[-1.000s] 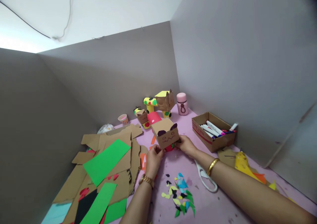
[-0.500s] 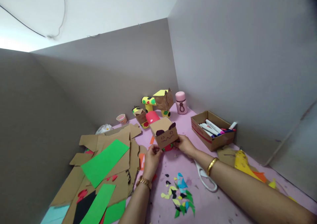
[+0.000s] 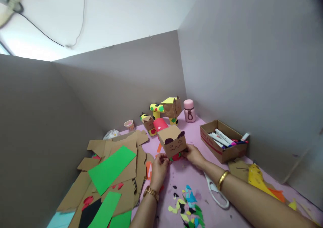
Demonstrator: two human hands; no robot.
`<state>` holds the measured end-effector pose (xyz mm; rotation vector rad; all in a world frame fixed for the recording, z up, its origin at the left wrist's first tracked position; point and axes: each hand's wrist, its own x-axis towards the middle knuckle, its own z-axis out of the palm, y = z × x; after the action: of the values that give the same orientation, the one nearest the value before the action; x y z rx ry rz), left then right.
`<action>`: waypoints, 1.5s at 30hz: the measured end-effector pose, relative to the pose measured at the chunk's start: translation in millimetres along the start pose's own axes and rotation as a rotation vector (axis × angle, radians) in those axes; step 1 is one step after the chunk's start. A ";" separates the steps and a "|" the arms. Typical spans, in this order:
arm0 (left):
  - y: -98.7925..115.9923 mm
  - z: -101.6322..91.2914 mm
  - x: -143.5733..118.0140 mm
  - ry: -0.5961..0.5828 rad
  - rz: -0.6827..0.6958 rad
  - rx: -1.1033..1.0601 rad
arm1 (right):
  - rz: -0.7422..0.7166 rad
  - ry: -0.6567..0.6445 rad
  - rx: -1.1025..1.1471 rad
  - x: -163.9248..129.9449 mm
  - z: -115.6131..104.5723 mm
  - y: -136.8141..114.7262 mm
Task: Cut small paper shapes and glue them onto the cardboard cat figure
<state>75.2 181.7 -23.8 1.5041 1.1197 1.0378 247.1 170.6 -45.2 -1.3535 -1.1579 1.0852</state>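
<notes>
On pink table (image 3: 222,218) | left hand (image 3: 158,167), right hand (image 3: 194,155) fingers pinch cardboard box (image 3: 172,141)

The red piece (image 3: 176,156) under the cardboard box (image 3: 173,141) is mostly hidden, perhaps a roll.

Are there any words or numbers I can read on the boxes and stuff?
No words or numbers can be read.
Cardboard box held by the left hand and right hand: only a drawn face.
Marker box: red print, too blurred.
Pink bottle: a dark picture, no letters.
</notes>
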 end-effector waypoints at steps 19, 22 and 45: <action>-19.3 4.5 -0.2 0.060 -0.114 0.009 | -0.082 -0.019 -0.023 -7.8 -1.4 -2.8; -19.0 5.1 -0.5 0.054 -0.110 0.042 | -0.080 -0.001 -0.017 -8.3 -2.3 -3.6; -2.9 6.9 -4.5 0.045 -0.032 0.154 | -0.072 0.035 -0.032 -4.6 -1.2 -0.1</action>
<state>80.4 176.3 -28.3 1.5849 1.2762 0.9857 247.7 165.8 -44.9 -1.3395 -1.1938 0.9916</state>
